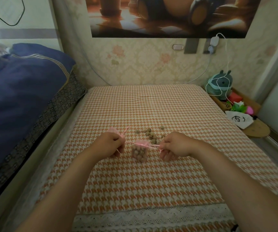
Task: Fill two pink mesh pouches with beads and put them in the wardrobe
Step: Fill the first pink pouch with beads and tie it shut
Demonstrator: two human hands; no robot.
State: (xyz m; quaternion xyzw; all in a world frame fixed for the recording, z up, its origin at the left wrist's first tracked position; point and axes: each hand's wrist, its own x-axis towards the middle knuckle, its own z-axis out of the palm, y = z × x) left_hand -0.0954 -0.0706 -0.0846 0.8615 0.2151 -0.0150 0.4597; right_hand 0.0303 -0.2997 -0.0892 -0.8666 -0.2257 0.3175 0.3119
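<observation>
An orange-and-white houndstooth cloth (151, 190) with a lace hem covers the broad surface in front of the person. A rumpled dark blue quilt (21, 101) is heaped on the bed to its left. A large brown-toned poster (168, 15) hangs on the floral wallpaper above. At the far right corner a teal plush toy (220, 84) sits in a wooden tray, with a white charging cable looped over it.

Both bare forearms reach out over the cloth. The left hand (109, 144) has its fingers curled in and grips one end of a pink drawstring (130, 142). The right hand (176, 145) pinches the other end between thumb and fingertips. The string runs taut from one hand to the other.

The filled pouch (139, 152) is between the hands and rests on the cloth. It is packed with beads and its frilled neck is gathered tight. The second pouch (112, 130) lies just behind the left hand and is partly hidden, so I cannot tell what it contains. Loose tan beads (151, 136) are scattered on the cloth just beyond the filled pouch, near the right hand.
</observation>
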